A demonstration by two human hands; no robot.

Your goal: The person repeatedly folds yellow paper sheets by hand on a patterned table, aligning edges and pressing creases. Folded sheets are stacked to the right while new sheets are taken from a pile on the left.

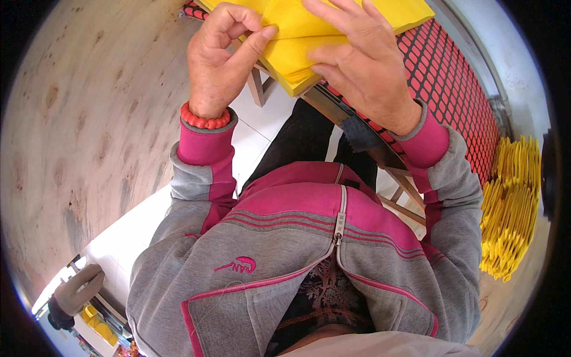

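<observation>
- The yellow sheet (pixel 309 50) lies on the tabletop (pixel 455 83), which wears a red-and-black patterned cover; 1 corner of the sheet sticks out past the near edge.
- A crease line runs across the sheet, under the person's 2 hands.
- Left hand (pixel 223 59): the thumb and forefinger are pressed together, pinching the sheet at the crease; the other fingers curl in.
- Right hand (pixel 375 68): 3 fingers fan out over the sheet. The thumb and forefinger sit close together against it; I cannot tell whether they grip a layer.
- 1 red bead bracelet (pixel 205 118) circles the left wrist, just above the magenta cuff of a grey-and-magenta jacket (pixel 267 220).
- A dark scrap of cloth (pixel 360 134) hangs at the tabletop's near edge.
- Beyond the right edge, a pile of folded yellow pieces (pixel 511 208) stands tightly stacked.
- Well to the left is a broad pale wooden surface (pixel 95 119), with white floor tiles (pixel 253 125) showing beside it.
</observation>
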